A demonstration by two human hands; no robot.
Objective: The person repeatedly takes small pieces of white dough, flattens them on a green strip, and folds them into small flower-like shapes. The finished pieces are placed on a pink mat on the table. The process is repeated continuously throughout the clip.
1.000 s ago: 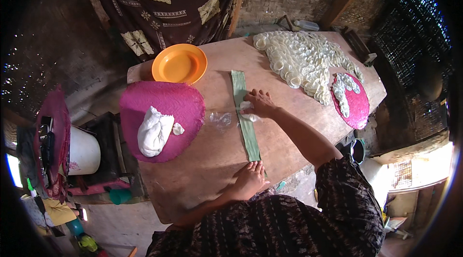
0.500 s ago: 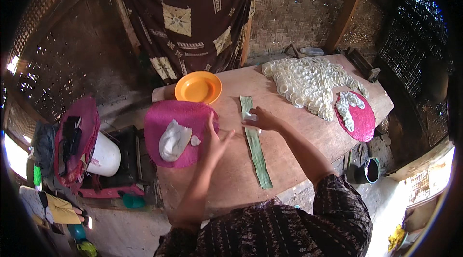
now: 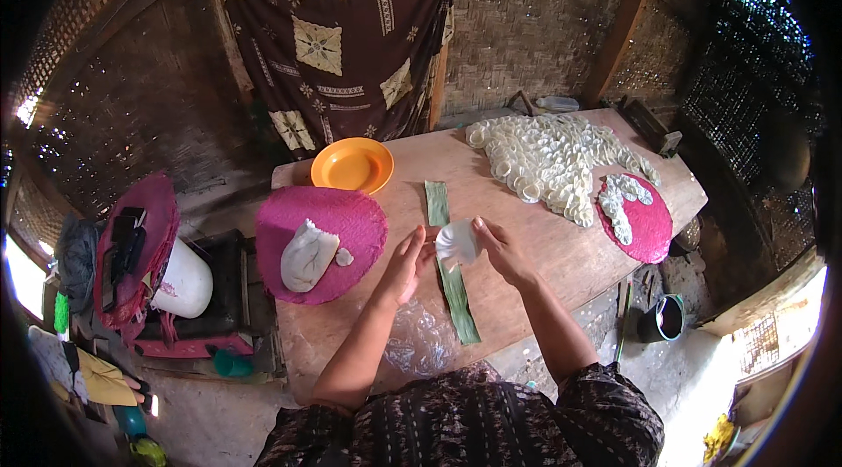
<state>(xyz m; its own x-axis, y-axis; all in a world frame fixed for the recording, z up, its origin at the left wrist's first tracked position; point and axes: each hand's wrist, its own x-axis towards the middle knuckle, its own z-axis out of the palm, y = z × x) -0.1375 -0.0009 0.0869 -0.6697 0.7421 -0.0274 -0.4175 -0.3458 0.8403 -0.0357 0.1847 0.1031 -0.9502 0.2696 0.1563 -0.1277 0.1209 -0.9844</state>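
My right hand (image 3: 502,248) pinches the edge of a thin, white, ruffled dough disc (image 3: 457,244), held up above the wooden table. My left hand (image 3: 407,269) is open at the disc's left side, fingers stretched toward it; whether they touch it I cannot tell. Below the disc lies a long green leaf strip (image 3: 459,305), partly hidden by it. To the left, a lump of white dough (image 3: 309,261) and a small dough piece (image 3: 345,256) sit on a round magenta mat (image 3: 364,226).
An orange plate (image 3: 353,165) stands behind the mat. Many white dough rounds (image 3: 553,156) cover the back right of the table (image 3: 513,309), some on a second magenta mat (image 3: 651,226). Clear plastic (image 3: 421,340) lies near the front edge. A dark bucket (image 3: 662,320) stands on the floor at right.
My right hand has lifted away from the leaf strip, with the white disc now plainly in it. My left hand has come right, beside the disc. Clear plastic now shows near the table's front edge.
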